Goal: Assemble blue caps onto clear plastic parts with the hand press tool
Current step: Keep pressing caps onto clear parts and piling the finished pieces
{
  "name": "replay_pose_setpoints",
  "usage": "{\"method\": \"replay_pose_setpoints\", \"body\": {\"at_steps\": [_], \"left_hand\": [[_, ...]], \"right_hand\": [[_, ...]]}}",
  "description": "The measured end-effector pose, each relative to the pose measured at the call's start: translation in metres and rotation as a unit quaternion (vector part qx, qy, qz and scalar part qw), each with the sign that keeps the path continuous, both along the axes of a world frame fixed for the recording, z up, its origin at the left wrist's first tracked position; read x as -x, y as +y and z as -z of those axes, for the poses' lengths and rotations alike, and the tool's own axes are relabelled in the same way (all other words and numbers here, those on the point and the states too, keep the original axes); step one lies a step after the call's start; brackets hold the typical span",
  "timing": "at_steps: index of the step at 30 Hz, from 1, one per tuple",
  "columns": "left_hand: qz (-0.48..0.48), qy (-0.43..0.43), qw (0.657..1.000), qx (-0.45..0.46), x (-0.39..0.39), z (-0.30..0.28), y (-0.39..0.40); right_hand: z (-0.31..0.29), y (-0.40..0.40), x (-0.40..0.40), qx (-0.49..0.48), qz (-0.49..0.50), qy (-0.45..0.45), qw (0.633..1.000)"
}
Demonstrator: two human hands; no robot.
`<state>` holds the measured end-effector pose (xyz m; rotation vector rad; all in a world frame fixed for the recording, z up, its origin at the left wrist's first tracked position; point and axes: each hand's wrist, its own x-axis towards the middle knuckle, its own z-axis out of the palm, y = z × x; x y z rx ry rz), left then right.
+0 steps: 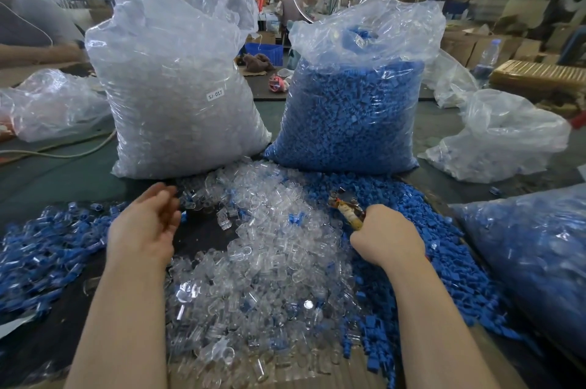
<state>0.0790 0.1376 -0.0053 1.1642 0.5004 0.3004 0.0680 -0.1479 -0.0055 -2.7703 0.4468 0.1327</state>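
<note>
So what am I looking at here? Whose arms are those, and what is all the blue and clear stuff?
There is no machine here: a person wears a camera on the head, so you look down along their own two arms at a work table.

The left hand is open and holds nothing. The right hand grips the hand press tool, whose metal tip pokes out above the fist.

Between the hands lies a loose heap of clear parts. To its right is a heap of blue caps. At far left lies a pile of pieces that are clear with blue, probably finished ones.

Behind stand two big bags: the clear bag and the blue bag, apparently the supply.
</note>
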Motion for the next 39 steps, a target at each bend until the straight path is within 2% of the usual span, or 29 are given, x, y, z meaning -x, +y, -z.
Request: {"method": "replay_pose_setpoints", "body": {"at_steps": [2,3,4,6,8,10,18,24,27,30,33,36,39], "left_hand": [[0.029,0.041,0.988,-0.145,-0.005,0.002,-0.01],[0.062,0.057,0.966,-0.245,-0.006,0.005,-0.015],[0.097,0.077,0.935,-0.333,-0.006,0.01,-0.02],[0.168,0.14,0.84,-0.496,-0.006,0.019,-0.027],[0.192,0.172,0.756,-0.602,-0.007,0.024,-0.031],[0.185,0.163,0.743,-0.622,-0.008,0.022,-0.034],[0.173,0.131,0.779,-0.588,-0.003,0.021,-0.037],[0.177,0.098,0.84,-0.504,-0.003,0.012,-0.036],[0.17,0.084,0.864,-0.466,-0.002,0.012,-0.037],[0.173,0.059,0.91,-0.371,-0.002,0.008,-0.04],[0.213,0.041,0.947,-0.236,-0.003,0.001,-0.043],[0.24,0.026,0.965,-0.107,-0.001,-0.004,-0.047],[0.256,0.012,0.966,-0.025,-0.001,-0.006,-0.049]], "right_hand": [[0.001,0.0,-0.001,0.0,0.003,0.001,1.0],[0.001,0.0,-0.001,-0.002,0.006,0.001,1.0],[0.002,-0.001,-0.001,-0.004,0.011,0.0,1.0],[0.003,-0.001,-0.002,-0.007,0.022,-0.003,1.0],[0.004,-0.002,-0.002,-0.007,0.023,-0.003,1.0],[0.004,-0.003,-0.003,-0.006,0.022,0.001,1.0],[0.006,-0.001,-0.005,-0.027,0.024,-0.007,0.999],[0.006,-0.004,-0.008,-0.05,0.022,-0.039,0.998],[0.006,-0.003,-0.007,-0.031,0.037,-0.053,0.997],[0.006,-0.004,-0.005,-0.009,0.062,-0.041,0.997],[0.008,-0.006,-0.004,-0.006,0.072,-0.021,0.997],[0.011,-0.005,-0.004,-0.011,0.075,-0.019,0.997],[0.011,-0.004,-0.004,-0.018,0.071,-0.012,0.997]]}}
